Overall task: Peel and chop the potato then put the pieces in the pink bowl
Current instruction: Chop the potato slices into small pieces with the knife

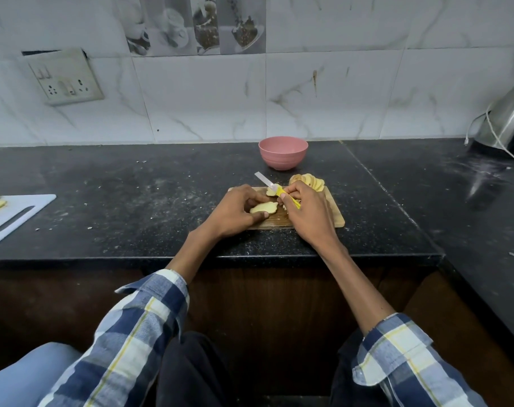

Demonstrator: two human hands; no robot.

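Observation:
A small wooden cutting board [336,220] lies on the black counter, mostly covered by my hands. My left hand [235,212] pinches a pale peeled potato piece [263,207] flat on the board. My right hand [304,208] grips a yellow-handled knife [267,182], its blade pointing away to the upper left over the board. A fan of potato slices [308,181] lies at the board's far right corner. The pink bowl [282,152] stands just behind the board, and I cannot see into it.
A white plastic cutting board [17,215] with some pale slices lies at the far left. A steel kettle [508,118] with a white cord stands at the back right. A wall socket panel [64,79] sits on the tiled wall. The counter edge [220,257] runs close below the board.

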